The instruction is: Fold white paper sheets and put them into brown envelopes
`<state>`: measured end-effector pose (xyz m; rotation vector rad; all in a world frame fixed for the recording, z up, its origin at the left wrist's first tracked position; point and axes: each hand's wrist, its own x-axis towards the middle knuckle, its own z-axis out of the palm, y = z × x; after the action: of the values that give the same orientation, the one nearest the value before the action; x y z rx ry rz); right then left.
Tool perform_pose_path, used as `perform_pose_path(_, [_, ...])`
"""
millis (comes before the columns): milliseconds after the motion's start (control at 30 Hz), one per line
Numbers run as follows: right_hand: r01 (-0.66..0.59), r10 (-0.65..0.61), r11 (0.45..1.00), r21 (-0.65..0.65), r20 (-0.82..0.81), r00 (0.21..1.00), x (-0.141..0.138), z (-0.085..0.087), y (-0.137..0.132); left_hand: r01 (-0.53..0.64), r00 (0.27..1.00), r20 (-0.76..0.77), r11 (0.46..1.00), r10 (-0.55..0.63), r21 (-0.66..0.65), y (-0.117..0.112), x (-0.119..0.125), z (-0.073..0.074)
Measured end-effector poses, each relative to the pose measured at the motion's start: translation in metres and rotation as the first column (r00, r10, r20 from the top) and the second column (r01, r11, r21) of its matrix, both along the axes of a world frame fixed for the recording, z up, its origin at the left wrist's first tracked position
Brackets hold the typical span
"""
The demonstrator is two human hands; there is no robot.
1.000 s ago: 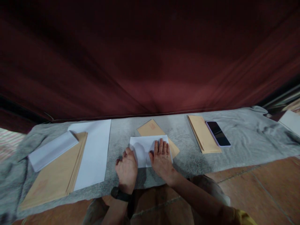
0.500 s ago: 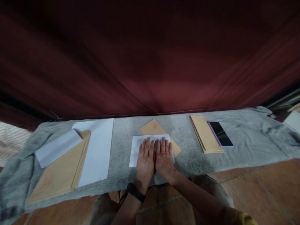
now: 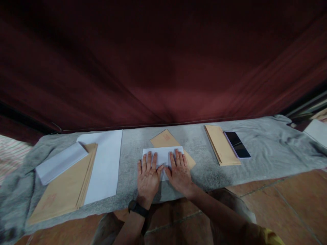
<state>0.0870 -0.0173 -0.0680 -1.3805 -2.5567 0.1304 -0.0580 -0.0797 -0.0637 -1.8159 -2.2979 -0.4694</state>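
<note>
Sheet (image 3: 163, 156): white, in front of you on the surface (image 3: 133, 146), which a grey cloth covers
Left hand (image 3: 148, 178): palm down on the left part of the sheet, fingers spread wide and gripping nothing, so your weight seems shared over that half
Right hand (image 3: 180, 175): palm down on the right part of the sheet, fingers a little apart, holding nothing; matching the other side, it probably stops the sheet swinging under you
Envelope (image 3: 165, 137): brown, askew beneath the sheet, showing past its far edge and right side; the sheet's cover likely pins it too
Stack (image 3: 63, 187): brown envelopes left of the sheet, well apart, which appears to leave your palms room
Strip (image 3: 61, 162): white, left of the sheet, lying across the stack
Paper (image 3: 106, 166): large, white, between sheet and stack, partly under the stack
Packet (image 3: 222, 146): brown, right of the sheet, well apart
Phone (image 3: 237, 145): farther right of the sheet, just past the packet, seemingly parked out of your reach path
</note>
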Motion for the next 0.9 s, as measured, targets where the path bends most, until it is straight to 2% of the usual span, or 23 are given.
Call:
perform_pose_path(567, [-0.066, 0.065, 0.997, 0.037, 0.022, 0.998, 0.049, 0.001, 0.013, -0.118, 0.992, -0.048, 0.992, 0.120, 0.043, -0.021, -0.028, 0.006])
perform_pose_path(733, [-0.091, 0.089, 0.995, 0.045, 0.028, 0.996, 0.061, 0.001, 0.015, -0.159, 0.984, -0.069, 0.983, 0.165, 0.089, -0.024, -0.028, 0.017])
perform_pose_path(800, [-0.099, 0.098, 0.994, 0.046, 0.028, 0.995, 0.063, 0.001, 0.016, -0.091, 0.993, -0.067, 0.990, 0.098, 0.104, -0.023, -0.021, 0.021])
perform_pose_path(867, [-0.102, 0.101, 0.994, 0.047, 0.028, 0.995, 0.064, 0.001, 0.016, 0.138, 0.989, -0.067, 0.988, -0.133, 0.066, -0.021, -0.011, 0.023])
perform_pose_path(900, [-0.104, 0.103, 0.993, 0.047, 0.028, 0.994, 0.065, 0.001, 0.016, 0.282, 0.958, -0.068, 0.959, -0.280, 0.027, -0.020, -0.006, 0.022])
